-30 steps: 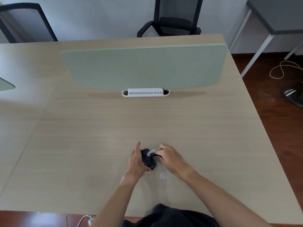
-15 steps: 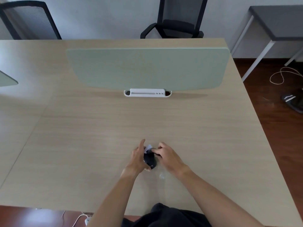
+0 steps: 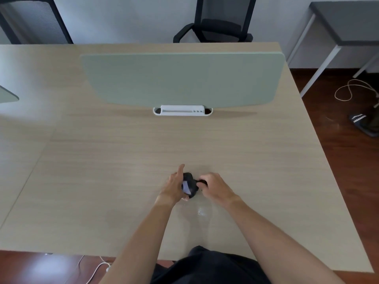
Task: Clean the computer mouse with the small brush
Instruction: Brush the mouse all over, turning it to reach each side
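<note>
A black computer mouse [image 3: 191,186] rests on the wooden desk [image 3: 123,160] near its front middle. My left hand [image 3: 174,186] cups the mouse's left side, with the index finger stretched forward. My right hand [image 3: 214,186] is closed around the dark handle of a small brush [image 3: 200,182]. The brush's pale bristles [image 3: 185,187] lie across the mouse's left side, close to my left palm. Most of the brush handle is hidden inside my right fist.
A pale green divider panel [image 3: 180,78] stands across the desk in a white base [image 3: 182,110]. A small wet-looking shiny spot [image 3: 202,212] lies just behind the mouse. Chairs, a grey side table [image 3: 344,23] and floor cables [image 3: 352,89] surround the desk.
The brush bristles have swept from the mouse's front top down onto its left side. My right hand drew slightly back; my left hand stayed on the mouse.
</note>
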`<state>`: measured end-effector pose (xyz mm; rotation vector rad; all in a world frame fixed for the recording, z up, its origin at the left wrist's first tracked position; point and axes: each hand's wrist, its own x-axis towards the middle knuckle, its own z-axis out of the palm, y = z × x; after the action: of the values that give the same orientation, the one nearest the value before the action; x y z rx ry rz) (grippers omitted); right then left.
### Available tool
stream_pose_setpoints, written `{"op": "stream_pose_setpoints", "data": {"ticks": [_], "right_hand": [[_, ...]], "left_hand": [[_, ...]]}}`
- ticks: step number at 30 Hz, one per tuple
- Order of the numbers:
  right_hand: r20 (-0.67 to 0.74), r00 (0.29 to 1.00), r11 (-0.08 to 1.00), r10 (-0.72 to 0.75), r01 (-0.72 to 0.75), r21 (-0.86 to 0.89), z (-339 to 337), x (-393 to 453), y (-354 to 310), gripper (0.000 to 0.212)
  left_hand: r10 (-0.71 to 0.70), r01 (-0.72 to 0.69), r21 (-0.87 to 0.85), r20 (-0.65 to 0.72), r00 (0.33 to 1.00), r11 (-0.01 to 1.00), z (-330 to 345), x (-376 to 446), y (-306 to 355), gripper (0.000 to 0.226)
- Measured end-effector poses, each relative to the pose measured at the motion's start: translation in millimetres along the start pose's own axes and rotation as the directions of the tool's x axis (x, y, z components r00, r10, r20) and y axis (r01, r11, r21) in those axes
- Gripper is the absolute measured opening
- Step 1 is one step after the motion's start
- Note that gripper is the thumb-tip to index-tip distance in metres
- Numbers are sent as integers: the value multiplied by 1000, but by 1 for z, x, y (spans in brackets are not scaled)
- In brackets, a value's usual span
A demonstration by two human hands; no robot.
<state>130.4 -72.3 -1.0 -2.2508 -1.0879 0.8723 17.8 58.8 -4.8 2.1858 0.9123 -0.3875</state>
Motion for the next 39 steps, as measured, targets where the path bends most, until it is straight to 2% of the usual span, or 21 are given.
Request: {"op": "stream_pose_setpoints", "data": {"ticks": [2,4,8,10,14,16,19,22,25,28,32,35,37,39], "right_hand": [[40,993,993,108,-106,-50,-3,-5,11,25],[13,987,986,161,-160,-57,-6,-8,21,24],[-199,965,940,174,-102,325,-7,-6,13,26],[-213,956,905,203,-101,413,-1,-2,3,23],[-137,961,907,241,-172,384,10,3,6,17],[-138,962,927,235,-179,330,11,2,13,17],[-217,951,960,219,-170,223,6,-3,19,15],[-277,949,966,153,-85,243,0,-7,14,14],[-251,961,952,114,-33,304,0,-5,5,12],[-245,958,958,151,-80,277,4,2,7,12],[-310,927,963,210,-141,231,1,2,14,11],[-306,931,944,201,-101,313,-1,2,8,12],[-246,954,937,173,-83,339,0,3,1,12],[-177,974,944,139,-76,322,4,4,-2,12]], "left_hand": [[-3,3,17,1,1000,1000,0,1,0,117],[-17,17,21,-10,1000,1000,2,1,2,112],[28,-17,117,-93,995,993,10,-3,6,75],[8,8,168,-96,995,986,14,-4,5,71],[67,-50,291,-49,997,955,20,-6,-11,91],[111,-73,350,-90,990,934,18,-5,-16,82],[226,-161,404,-118,967,900,16,-1,-16,74],[278,-225,393,-83,957,892,18,2,-12,60],[227,-141,467,-133,965,873,26,4,-9,51],[186,-89,471,-164,969,877,31,4,-15,53],[146,-27,519,-189,971,854,29,-1,-12,56],[183,-84,438,-189,965,895,29,-5,-4,58],[208,-140,382,-142,968,914,31,-4,-2,62],[191,-136,357,-125,973,924,32,-3,-2,69]]}}
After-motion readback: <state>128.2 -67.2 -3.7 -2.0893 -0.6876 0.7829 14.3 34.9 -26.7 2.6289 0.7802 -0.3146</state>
